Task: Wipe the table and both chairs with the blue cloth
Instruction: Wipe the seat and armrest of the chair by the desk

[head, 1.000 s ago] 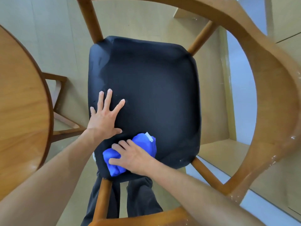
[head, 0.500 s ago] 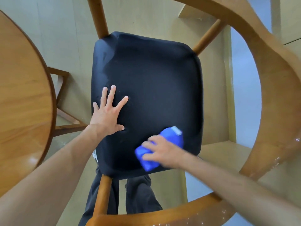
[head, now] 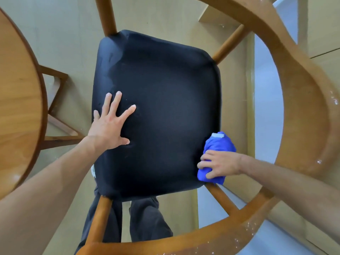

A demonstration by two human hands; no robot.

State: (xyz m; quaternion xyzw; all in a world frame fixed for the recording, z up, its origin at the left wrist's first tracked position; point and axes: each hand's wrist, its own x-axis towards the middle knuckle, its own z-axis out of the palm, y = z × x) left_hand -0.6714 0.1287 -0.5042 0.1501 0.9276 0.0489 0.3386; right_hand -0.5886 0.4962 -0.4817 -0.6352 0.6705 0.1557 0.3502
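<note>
A wooden chair with a black padded seat (head: 165, 107) fills the middle of the head view, seen from above. Its curved wooden backrest (head: 301, 100) arcs around the right and bottom. My left hand (head: 110, 124) lies flat on the seat's left side, fingers spread, holding nothing. My right hand (head: 219, 164) is closed on the bunched blue cloth (head: 219, 144), pressing it against the seat's near right edge. The round wooden table (head: 18, 100) shows at the left edge.
Wooden base struts (head: 57, 111) of the table sit on the floor left of the chair. My dark trouser legs (head: 145, 219) stand below the seat. A pale blue-grey floor strip (head: 266, 100) runs along the right, beyond the beige floor.
My right hand has swept the blue cloth from the seat's near left-middle across to its near right edge. My left hand has stayed flat on the seat.
</note>
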